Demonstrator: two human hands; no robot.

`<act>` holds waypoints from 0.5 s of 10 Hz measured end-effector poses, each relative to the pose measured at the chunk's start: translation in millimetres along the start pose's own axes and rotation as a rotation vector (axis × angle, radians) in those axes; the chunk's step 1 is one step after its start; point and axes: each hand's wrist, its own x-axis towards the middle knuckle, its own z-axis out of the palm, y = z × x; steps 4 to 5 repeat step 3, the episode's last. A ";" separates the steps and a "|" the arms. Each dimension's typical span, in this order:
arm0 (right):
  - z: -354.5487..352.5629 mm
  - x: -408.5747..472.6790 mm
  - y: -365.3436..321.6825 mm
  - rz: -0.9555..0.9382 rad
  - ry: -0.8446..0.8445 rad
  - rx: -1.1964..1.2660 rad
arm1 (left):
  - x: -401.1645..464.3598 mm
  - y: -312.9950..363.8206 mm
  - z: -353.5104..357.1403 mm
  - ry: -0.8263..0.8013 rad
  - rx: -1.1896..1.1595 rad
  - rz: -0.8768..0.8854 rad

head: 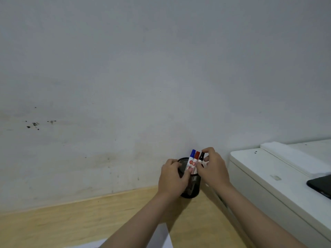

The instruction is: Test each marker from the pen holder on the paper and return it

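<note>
Black mesh pen holder (190,187) stands on the wooden desk (71,221) at about 5 o'clock in the head view, up against the wall (125,68). Three markers stand in it, caps up, side by side: blue-capped marker (191,159) at the left, red-capped marker (195,161) in the middle touching it, black-capped marker (201,157) at the right. Left hand (172,178) is wrapped around the holder's left side, fingers curled on the mesh, thumb lying across the rim near the lower barrels of the blue and red markers. Right hand (214,168) sits at the holder's 3 o'clock side, thumb and index finger pinching the black-capped marker near its cap; other fingers loosely curled. Marker's lower end is down in the holder. A corner of white paper (161,238) shows at 6 o'clock, partly under the left forearm. White printer (268,176) at 4 o'clock, just beside the holder, with a dark flat object (320,185) on top near the frame's right edge; can't tell what it is.
</note>
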 end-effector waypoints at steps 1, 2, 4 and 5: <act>5.2 -0.2 1.4 0.017 -0.021 -0.027 | -2.5 2.1 -1.7 0.019 0.001 0.010; 0.5 -3.6 -7.9 0.054 -0.054 -0.037 | -0.9 1.1 -2.9 -0.047 0.072 0.004; -13.2 -7.3 -19.2 0.025 0.011 0.001 | -4.9 6.1 -8.2 -0.081 0.068 0.030; -13.2 -7.3 -19.2 0.025 0.011 0.001 | -4.9 6.1 -8.2 -0.081 0.068 0.030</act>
